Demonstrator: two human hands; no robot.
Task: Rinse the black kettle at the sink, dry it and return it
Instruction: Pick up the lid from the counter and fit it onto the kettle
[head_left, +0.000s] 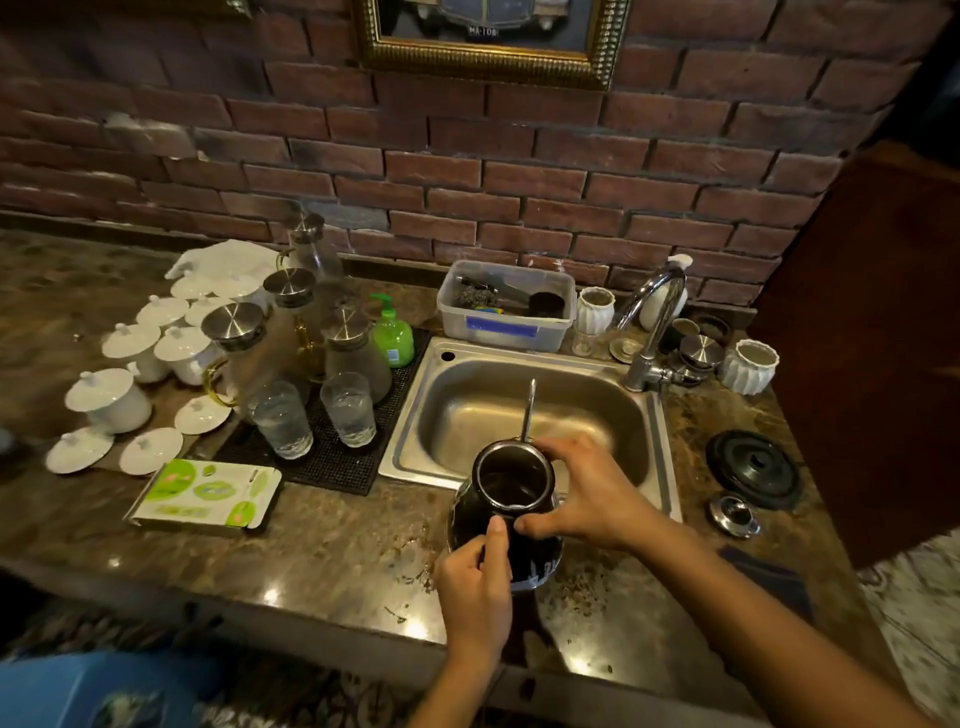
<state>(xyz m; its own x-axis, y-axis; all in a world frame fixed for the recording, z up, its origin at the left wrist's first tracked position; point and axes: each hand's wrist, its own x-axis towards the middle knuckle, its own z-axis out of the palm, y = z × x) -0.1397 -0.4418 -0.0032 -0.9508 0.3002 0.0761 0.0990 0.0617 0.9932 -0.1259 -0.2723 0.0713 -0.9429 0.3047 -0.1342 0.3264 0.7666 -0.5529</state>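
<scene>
Left hand (475, 577) fingers (496, 535) clamped on black kettle (537, 558) | right hand (582, 493) fingers (563, 448) clasp its rim | lettering unreadable

White lidded cups (111, 397), glass carafes (358, 364) and a green bottle (393, 338), probably soap, crowd the counter (322, 545).

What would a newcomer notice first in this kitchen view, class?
The open, round black kettle, gripped by the left hand and the right hand at the front rim of the stainless steel sink. A round black lid lies on the counter to the right, and white lidded cups crowd the counter's left.
</scene>
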